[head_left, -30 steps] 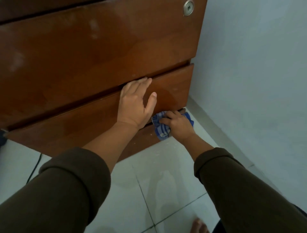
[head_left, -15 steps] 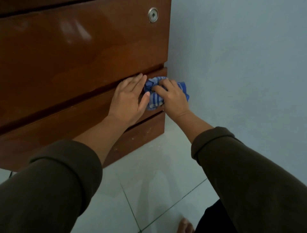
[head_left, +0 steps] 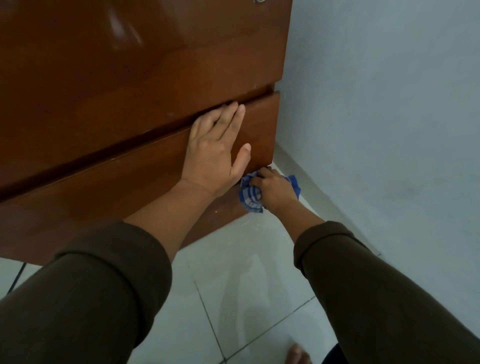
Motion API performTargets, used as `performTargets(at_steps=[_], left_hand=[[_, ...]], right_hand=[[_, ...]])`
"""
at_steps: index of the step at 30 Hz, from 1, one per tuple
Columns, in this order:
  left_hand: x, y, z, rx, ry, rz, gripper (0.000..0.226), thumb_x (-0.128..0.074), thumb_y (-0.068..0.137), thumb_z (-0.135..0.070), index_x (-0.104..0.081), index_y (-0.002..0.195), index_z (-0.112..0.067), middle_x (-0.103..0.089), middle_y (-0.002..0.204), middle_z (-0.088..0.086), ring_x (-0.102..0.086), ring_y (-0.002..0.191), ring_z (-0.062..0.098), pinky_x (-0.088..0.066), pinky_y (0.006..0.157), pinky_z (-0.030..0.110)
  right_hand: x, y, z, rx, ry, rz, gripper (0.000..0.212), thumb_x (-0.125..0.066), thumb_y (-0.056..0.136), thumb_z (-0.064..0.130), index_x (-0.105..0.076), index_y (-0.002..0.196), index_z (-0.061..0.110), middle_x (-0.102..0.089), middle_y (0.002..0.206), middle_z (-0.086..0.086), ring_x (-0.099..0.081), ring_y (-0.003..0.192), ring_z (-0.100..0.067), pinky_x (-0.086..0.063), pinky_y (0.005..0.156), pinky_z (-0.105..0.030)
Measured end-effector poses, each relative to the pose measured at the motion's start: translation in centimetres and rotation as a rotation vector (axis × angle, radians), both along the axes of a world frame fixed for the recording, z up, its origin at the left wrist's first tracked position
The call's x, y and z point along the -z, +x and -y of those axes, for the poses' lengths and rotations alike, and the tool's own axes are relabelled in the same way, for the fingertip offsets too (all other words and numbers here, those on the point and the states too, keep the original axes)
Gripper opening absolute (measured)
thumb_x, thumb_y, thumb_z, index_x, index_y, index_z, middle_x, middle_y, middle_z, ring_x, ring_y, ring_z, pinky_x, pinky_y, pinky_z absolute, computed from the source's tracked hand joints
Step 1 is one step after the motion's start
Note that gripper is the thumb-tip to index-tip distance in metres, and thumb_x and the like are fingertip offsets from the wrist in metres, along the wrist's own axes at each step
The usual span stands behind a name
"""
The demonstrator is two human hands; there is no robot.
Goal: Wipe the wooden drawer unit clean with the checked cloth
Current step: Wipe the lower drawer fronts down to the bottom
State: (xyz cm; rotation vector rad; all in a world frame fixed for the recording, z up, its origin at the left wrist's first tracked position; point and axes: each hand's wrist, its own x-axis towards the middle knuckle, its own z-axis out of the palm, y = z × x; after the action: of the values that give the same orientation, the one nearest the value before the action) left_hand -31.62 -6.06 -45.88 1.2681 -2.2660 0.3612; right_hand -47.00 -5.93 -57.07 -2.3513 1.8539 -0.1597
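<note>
The brown wooden drawer unit (head_left: 117, 91) fills the upper left of the head view, its drawer fronts split by dark gaps. My left hand (head_left: 217, 150) lies flat and open on the lower drawer front, fingertips at the gap above it. My right hand (head_left: 276, 191) is closed on the bunched blue-and-white checked cloth (head_left: 250, 197), pressed against the unit's bottom right corner below the lower drawer. Much of the cloth is hidden under that hand.
A pale blue wall (head_left: 384, 117) stands close to the right of the unit, with a skirting strip (head_left: 306, 179) at its foot. White floor tiles (head_left: 233, 285) lie below. My bare toes (head_left: 297, 354) show at the bottom edge. A round lock (head_left: 260, 1) sits at the top.
My right hand has carried the cloth down from the top right of the lower drawer front to the unit's bottom right corner. My left hand stays flat on the drawer.
</note>
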Motion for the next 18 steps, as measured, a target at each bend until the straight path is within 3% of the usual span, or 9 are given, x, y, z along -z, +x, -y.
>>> performTargets(at_steps=[4, 8, 10, 12, 14, 18], left_hand=[[-0.8, 0.3, -0.5, -0.012, 0.088, 0.056, 0.063, -0.038, 0.090, -0.043, -0.038, 0.144, -0.010, -0.040, 0.149, 0.007, -0.037, 0.136, 0.026, -0.026, 0.114, 0.042], [-1.7, 2.5, -1.8, -0.008, 0.153, 0.194, 0.066, -0.038, 0.091, -0.040, -0.025, 0.149, -0.012, -0.023, 0.157, 0.003, -0.021, 0.145, 0.019, -0.010, 0.118, 0.037], [-1.8, 5.1, -3.0, -0.053, 0.152, 0.223, 0.066, -0.045, 0.090, -0.034, -0.024, 0.149, -0.012, -0.022, 0.157, 0.003, -0.021, 0.145, 0.018, -0.011, 0.118, 0.038], [-1.7, 8.7, -4.5, -0.116, 0.145, 0.256, 0.066, -0.045, 0.090, -0.032, -0.025, 0.149, -0.012, -0.024, 0.157, 0.003, -0.023, 0.144, 0.019, -0.014, 0.117, 0.039], [-1.8, 13.0, -6.2, -0.172, 0.141, 0.311, 0.065, -0.037, 0.089, -0.035, -0.024, 0.149, -0.012, -0.026, 0.156, 0.004, -0.026, 0.143, 0.020, -0.018, 0.115, 0.041], [-2.3, 21.3, -9.4, -0.283, 0.156, 0.414, 0.066, -0.031, 0.085, -0.034, -0.027, 0.148, -0.012, -0.033, 0.153, 0.006, -0.034, 0.138, 0.022, -0.025, 0.109, 0.041]], right_hand=[[-1.4, 1.4, -1.3, 0.019, 0.079, -0.045, 0.047, -0.053, 0.093, 0.017, -0.045, 0.139, 0.022, -0.044, 0.136, -0.006, -0.040, 0.129, -0.029, -0.047, 0.098, -0.041], [-3.3, 4.1, -3.8, -0.061, 0.254, 0.054, 0.088, -0.075, 0.069, 0.002, -0.032, 0.144, 0.018, -0.055, 0.131, -0.010, -0.058, 0.113, -0.032, -0.051, 0.091, -0.037], [-3.9, 6.2, -4.7, -0.136, 0.303, 0.026, 0.095, -0.076, 0.065, -0.002, -0.029, 0.145, 0.018, -0.059, 0.126, -0.012, -0.061, 0.107, -0.033, -0.051, 0.084, -0.036], [-4.2, 8.6, -5.4, -0.219, 0.282, -0.021, 0.093, -0.075, 0.070, 0.002, -0.026, 0.147, 0.021, -0.056, 0.130, -0.011, -0.059, 0.110, -0.033, -0.049, 0.085, -0.037], [-4.4, 11.2, -5.9, -0.277, 0.290, -0.030, 0.078, -0.066, 0.082, 0.005, -0.027, 0.148, 0.021, -0.049, 0.136, -0.012, -0.054, 0.116, -0.033, -0.047, 0.089, -0.038], [-4.3, 16.1, -7.1, -0.272, 0.345, -0.053, 0.055, -0.045, 0.095, 0.003, -0.028, 0.147, 0.010, -0.034, 0.141, -0.016, -0.046, 0.121, -0.036, -0.044, 0.093, -0.041]])
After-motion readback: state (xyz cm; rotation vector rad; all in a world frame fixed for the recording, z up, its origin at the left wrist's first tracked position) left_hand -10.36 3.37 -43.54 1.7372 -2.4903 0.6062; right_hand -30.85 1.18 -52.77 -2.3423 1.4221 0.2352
